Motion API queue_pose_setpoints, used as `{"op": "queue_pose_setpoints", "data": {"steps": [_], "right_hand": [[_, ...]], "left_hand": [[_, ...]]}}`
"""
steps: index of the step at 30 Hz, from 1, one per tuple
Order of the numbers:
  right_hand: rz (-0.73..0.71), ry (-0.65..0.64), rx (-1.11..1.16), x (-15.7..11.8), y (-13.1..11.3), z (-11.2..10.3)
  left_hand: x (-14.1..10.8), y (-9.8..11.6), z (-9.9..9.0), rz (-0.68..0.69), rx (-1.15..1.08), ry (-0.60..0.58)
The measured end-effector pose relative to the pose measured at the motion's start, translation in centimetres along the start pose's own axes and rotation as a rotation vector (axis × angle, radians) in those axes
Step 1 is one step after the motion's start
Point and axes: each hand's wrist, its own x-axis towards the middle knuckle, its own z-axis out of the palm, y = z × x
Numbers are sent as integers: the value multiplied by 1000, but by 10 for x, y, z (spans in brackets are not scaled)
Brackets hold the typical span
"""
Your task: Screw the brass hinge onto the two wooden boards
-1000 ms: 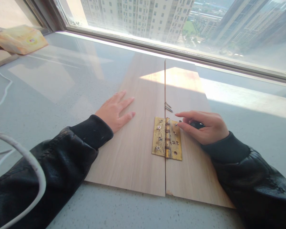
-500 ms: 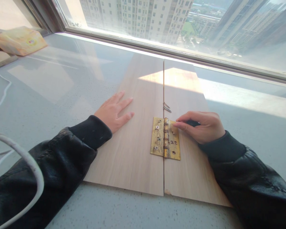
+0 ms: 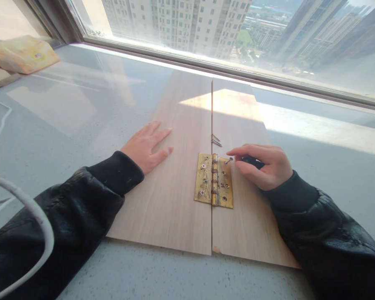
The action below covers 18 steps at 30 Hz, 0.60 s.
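A worn brass hinge (image 3: 214,181) lies across the seam between two pale wooden boards. Screws sit in its left leaf, while the right leaf shows open holes. One screw (image 3: 228,160) leans, head up, at the top hole of the right leaf. Just right of it is my right hand (image 3: 264,164), thumb and forefinger apart and off the screw. A black object (image 3: 252,161), mostly hidden, is tucked in this hand's curled fingers; its kind does not show. My left hand (image 3: 148,146) lies flat with spread fingers on the left board (image 3: 171,200).
Several loose screws (image 3: 216,141) lie by the seam above the hinge. The right board (image 3: 250,225) rests on a speckled white sill (image 3: 112,271) below a window. A white cable (image 3: 46,225) loops at the left. A yellowish soft pack (image 3: 25,56) sits in the far left corner.
My right thumb and forefinger have let go of the screw and opened; it now stands tilted at the hinge hole. My left hand stays on the board.
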Motion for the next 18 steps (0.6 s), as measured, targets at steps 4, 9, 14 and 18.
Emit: {"op": "queue_pose_setpoints", "data": {"steps": [4, 9, 14, 18], "right_hand": [[-9, 16, 9, 1, 1, 2], [-18, 21, 11, 1, 2, 4], [2, 16, -15, 1, 3, 3], [24, 15, -32, 0, 4, 4]], "left_hand": [[0, 1, 0, 1, 9, 13], [0, 5, -4, -17, 6, -41], [0, 5, -5, -18, -1, -37], [0, 4, -4, -14, -5, -33]]}}
